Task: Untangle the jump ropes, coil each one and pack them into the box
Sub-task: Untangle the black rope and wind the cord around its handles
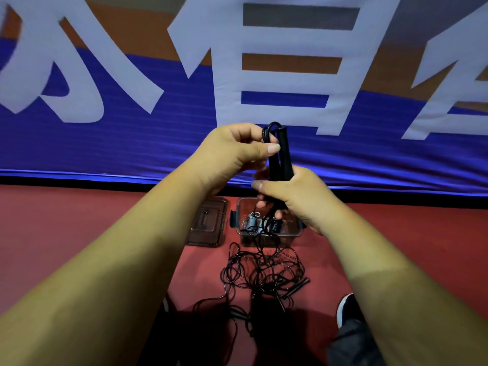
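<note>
Between the hands, raised in front of the person, two black handles (284, 154) stand upright side by side. The right hand (293, 196) is wrapped round their lower ends, thumb across the front. Just above it, the left hand (232, 151) pinches a black cord (270, 130) between thumb and fingers, where it loops over the handle tops. More cord drops from under the right hand.

Below the right hand, on the red floor (79, 220), sits a clear box (248, 240) with coiled ropes (254, 222) inside, some with grey handles. Its lid (207, 223) lies flat beside it, under the left wrist. Nearer the person than the box, below both hands, a tangle (264, 276) of black ropes and handles sprawls on the floor. A shoe (348, 307) shows under the right forearm. Beyond the hands hangs a blue banner (132, 133) with large white characters.
</note>
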### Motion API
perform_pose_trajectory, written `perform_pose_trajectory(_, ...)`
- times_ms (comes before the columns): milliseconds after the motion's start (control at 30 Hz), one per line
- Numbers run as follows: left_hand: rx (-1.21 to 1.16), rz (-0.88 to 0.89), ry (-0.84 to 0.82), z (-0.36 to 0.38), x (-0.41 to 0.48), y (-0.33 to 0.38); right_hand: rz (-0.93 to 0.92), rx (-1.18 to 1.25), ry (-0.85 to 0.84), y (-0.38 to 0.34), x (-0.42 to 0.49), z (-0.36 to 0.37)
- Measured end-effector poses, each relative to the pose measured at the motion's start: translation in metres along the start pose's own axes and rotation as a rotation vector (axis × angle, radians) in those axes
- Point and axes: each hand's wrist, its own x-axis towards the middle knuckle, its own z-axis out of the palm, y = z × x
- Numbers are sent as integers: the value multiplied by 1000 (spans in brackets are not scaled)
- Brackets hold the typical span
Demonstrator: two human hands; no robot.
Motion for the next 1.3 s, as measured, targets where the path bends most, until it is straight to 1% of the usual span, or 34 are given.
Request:
perform_pose_trajectory(267,-57,26,86,11,4,-4,-18,-39,44,2,1,-5)
perform_pose_trajectory(433,-76,-18,35,15,3,-1,-10,-35,75,5,2,-8)
perform_pose_trajectory(500,-144,-56,11,15,5,-2,1,26,97,6,2,-8)
perform_pose_trajectory(567,-187,-136,72,15,11,-10,5,144,121,6,2,-10)
perform_pose_trajectory(600,-130,-192,100,15,14,-16,8,203,136,5,2,-12)
perform_pose_trajectory(633,-40,-260,74,13,15,-25,11,248,154,3,1,-14)
perform_pose_trajectory(667,63,-319,-35,11,13,-36,12,283,171,1,1,-16)
perform_pose_trajectory(700,160,-349,-220,10,9,-45,11,312,187,-2,0,-19)
perform_pose_trajectory(767,346,-334,-602,8,-1,-60,9,340,219,-5,-1,-24)
perform_pose_trajectory(800,413,-320,-703,9,-7,-60,9,337,232,-6,-1,-26)
perform_pose_trajectory(833,456,-316,-731,9,-9,-59,11,326,238,-7,-2,-29)
perform_pose_trajectory(933,576,-246,-633,8,-10,-49,13,297,202,-10,-5,-31)
perform_pose_trajectory(1000,603,-225,-586,4,-10,-46,6,289,179,-12,-7,-31)
perform_pose_trajectory(1033,576,-228,-577,3,-11,-45,-1,290,178,-12,-8,-32)
perform_pose_trajectory(1167,320,-255,-513,-1,-12,-44,-39,332,211,-15,-6,-37)
perform_pose_trajectory(1200,296,-254,-478,-2,-11,-42,-47,342,214,-15,-6,-39)
perform_pose_trajectory(1300,330,-212,-385,-5,-10,-32,-53,346,186,-15,-7,-42)
